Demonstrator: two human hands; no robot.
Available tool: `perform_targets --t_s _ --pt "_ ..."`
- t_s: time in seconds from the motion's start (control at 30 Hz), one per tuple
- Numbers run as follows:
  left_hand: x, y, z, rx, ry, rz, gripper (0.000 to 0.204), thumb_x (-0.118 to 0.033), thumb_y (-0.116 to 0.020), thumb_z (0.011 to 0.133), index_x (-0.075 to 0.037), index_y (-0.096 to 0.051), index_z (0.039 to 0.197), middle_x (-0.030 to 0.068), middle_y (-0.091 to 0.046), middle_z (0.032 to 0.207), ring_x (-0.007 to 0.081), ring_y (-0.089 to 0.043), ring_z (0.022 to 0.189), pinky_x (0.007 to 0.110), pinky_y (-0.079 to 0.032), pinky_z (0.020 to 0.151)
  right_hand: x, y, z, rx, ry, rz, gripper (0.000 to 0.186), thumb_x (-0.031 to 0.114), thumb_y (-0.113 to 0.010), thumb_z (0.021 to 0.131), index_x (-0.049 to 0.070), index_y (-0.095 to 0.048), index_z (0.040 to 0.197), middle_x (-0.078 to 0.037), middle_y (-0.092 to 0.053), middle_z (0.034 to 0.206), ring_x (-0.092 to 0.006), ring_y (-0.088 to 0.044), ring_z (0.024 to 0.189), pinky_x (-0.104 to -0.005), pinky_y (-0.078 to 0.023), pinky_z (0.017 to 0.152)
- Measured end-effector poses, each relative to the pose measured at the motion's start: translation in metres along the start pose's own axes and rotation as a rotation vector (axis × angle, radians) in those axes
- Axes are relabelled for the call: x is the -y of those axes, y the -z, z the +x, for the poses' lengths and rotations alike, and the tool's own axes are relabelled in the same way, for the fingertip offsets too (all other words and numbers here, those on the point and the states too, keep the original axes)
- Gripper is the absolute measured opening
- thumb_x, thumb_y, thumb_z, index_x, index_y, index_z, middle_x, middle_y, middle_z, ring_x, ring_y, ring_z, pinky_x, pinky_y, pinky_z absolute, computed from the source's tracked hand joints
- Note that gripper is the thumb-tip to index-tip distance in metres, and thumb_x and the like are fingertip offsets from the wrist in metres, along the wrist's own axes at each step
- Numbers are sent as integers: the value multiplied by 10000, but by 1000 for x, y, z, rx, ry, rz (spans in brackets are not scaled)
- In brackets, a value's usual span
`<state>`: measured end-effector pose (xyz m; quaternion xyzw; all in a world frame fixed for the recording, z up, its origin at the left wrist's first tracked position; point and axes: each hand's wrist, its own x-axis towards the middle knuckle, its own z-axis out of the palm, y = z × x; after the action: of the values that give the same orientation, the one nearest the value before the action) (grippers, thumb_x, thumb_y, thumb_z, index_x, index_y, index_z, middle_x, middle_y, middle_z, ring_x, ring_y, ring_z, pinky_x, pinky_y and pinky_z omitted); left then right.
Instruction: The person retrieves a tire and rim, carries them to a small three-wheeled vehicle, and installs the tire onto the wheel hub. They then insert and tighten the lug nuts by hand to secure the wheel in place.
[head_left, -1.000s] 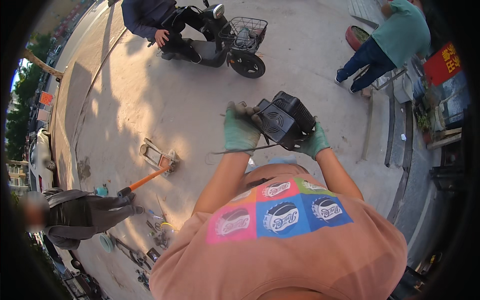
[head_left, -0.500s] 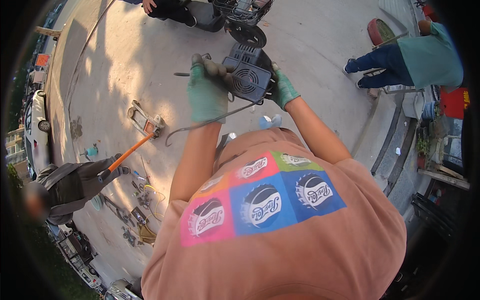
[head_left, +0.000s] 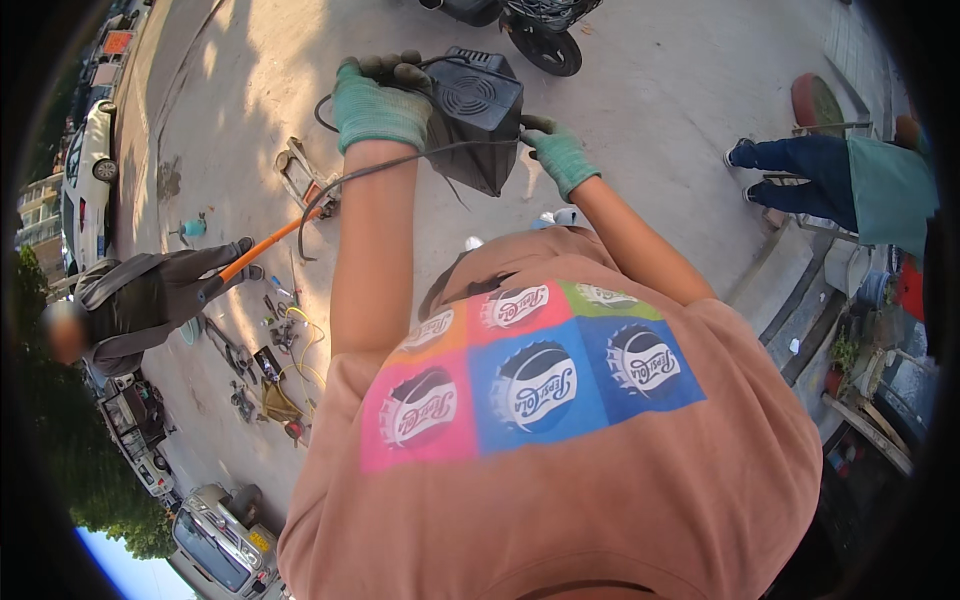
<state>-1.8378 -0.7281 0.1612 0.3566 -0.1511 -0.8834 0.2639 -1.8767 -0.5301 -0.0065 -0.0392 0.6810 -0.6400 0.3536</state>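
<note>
Black vented box (head_left: 476, 108), mid-air, between left hand (head_left: 382, 105) and right hand (head_left: 557, 156)

Outdoor roadside yard resembling an open-air workshop: bare concrete ground (head_left: 650, 120) bears scattered tools and parts (head_left: 268, 363) and an orange-handled jack (head_left: 265, 243); a white car (head_left: 90, 180), a pale truck (head_left: 228, 525) and concrete steps (head_left: 768, 270) border it.

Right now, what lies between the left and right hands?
In the head view, a black vented box lies between the left hand and the right hand.
</note>
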Motion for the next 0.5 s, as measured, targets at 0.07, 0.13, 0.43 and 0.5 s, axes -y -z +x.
perform_targets --t_s 0.07,0.13,0.43,0.5 --pt "-12 8 11 -71 2 -34 415 -367 -369 976 -65 -472 711 95 -517 667 272 -563 693 282 -478 506 10 -8 -13 -63 342 -226 533 150 -620 770 15 -518 1276 -144 -610 1086 -199 -602 951 -317 -497 801" --pt "-13 13 19 -114 -15 -40 408 -360 -365 973 -65 -472 711 94 -521 673 269 -561 689 282 -477 508 38 -27 -37 -66 501 -405 516 174 -655 763 21 -549 1244 -157 -608 1090 -208 -604 955 -318 -500 779" --pt "-27 44 25 -43 -230 148 402 -385 -440 978 -61 -495 747 70 -527 652 193 -557 606 229 -442 502 67 -62 -12 -15 487 -310 242 263 -648 877 25 -670 913 -66 -647 686 -150 -594 605 -299 -485 582" --pt "-30 57 22 -30 -245 341 314 -298 -490 972 -24 -572 841 67 -564 696 183 -553 609 257 -442 506 110 -61 -22 93 393 -284 241 252 -617 907 25 -679 858 -49 -630 648 -111 -572 598 -287 -473 562"
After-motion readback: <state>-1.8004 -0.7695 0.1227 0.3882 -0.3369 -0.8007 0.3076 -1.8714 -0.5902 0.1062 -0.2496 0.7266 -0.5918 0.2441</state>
